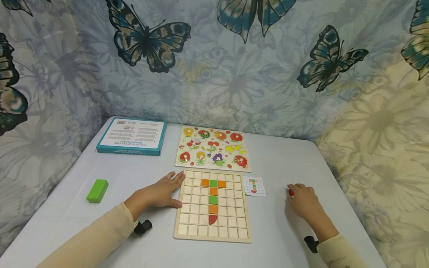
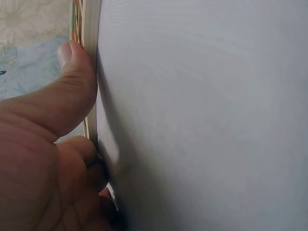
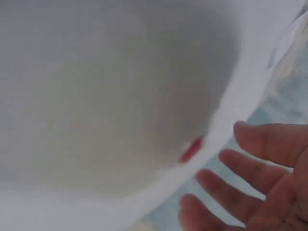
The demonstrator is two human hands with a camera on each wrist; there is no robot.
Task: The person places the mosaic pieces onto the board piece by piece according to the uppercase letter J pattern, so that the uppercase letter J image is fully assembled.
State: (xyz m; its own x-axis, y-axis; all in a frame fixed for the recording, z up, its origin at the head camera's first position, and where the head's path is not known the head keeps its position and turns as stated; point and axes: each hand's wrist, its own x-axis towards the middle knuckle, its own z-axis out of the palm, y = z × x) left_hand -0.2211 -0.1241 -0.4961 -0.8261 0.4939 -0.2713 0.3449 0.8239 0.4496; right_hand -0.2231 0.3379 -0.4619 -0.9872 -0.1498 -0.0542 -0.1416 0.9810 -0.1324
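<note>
A wooden grid board lies flat on the white table. Orange and green square tiles form a T shape on it, with a red quarter-round tile at the foot. My left hand rests against the board's left edge, fingers spread; in the left wrist view the thumb touches that edge. To the right, my right hand hovers by a small red piece. The right wrist view shows the fingers apart from this blurred red piece, which lies on the table.
A small pattern card lies right of the board. Behind stands a fruit puzzle board. At the back left lies a teal-edged box, with a green block nearer the front. Butterfly-patterned fabric hangs behind the table.
</note>
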